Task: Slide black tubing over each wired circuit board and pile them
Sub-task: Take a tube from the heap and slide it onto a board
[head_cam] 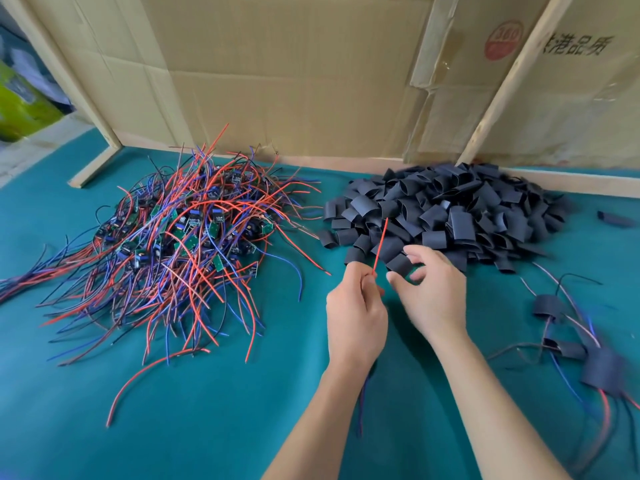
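A tangled heap of wired circuit boards [180, 237] with red, blue and black leads lies on the left of the green table. A heap of short black tubing pieces [446, 213] lies at the right. My left hand [355, 315] is closed around a wired board; its red wire [380, 245] sticks up from my fist, other leads hang below my wrist, and the board itself is hidden. My right hand [431, 292] hovers at the near edge of the tubing heap, fingers spread, holding nothing. Three sleeved boards [602, 368] lie at the far right.
A cardboard wall [294, 71] with wooden battens closes off the back of the table. One stray tubing piece [616, 218] lies at the far right edge. Green cloth [207, 427] covers the table in front of me.
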### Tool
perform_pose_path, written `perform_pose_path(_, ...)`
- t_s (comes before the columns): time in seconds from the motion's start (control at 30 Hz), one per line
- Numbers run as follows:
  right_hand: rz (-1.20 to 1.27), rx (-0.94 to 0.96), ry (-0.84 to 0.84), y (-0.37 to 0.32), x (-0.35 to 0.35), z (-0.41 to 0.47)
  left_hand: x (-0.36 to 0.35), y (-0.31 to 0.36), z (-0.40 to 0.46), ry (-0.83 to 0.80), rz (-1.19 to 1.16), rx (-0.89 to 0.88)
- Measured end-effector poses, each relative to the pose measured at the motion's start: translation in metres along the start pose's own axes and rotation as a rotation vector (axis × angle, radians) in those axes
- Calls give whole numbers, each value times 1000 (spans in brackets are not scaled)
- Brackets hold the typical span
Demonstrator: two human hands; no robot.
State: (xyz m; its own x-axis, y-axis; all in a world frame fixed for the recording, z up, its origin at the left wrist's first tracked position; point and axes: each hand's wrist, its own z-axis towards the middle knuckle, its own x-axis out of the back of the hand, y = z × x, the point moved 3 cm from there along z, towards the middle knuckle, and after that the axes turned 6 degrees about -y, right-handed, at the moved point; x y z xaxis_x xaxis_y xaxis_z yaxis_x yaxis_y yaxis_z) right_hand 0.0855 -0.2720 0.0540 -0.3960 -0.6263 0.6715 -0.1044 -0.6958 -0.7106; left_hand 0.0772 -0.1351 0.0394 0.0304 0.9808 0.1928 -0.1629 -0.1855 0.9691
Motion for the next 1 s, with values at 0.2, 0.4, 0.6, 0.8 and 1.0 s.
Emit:
perform_pose_path(0.2, 450, -59, -159, -14, 3, -19, 0, -1, 2, 23, 87, -58)
perform_pose_path(0.4, 636, -82, -401, -16, 13, -19, 2, -1, 2, 26, 73, -59)
perform_pose_path(0.6, 438, -41, -256, -13, 21, -15, 2, -1, 0, 27, -8, 7)
perform_pose_path(0.8, 283, 29, -240, -16, 10, -17, 0, 1, 2, 25, 80, -18)
perform_pose_path(1.0, 802, -69, -555, -17, 13, -18, 3, 0, 3, 86, 71, -7)
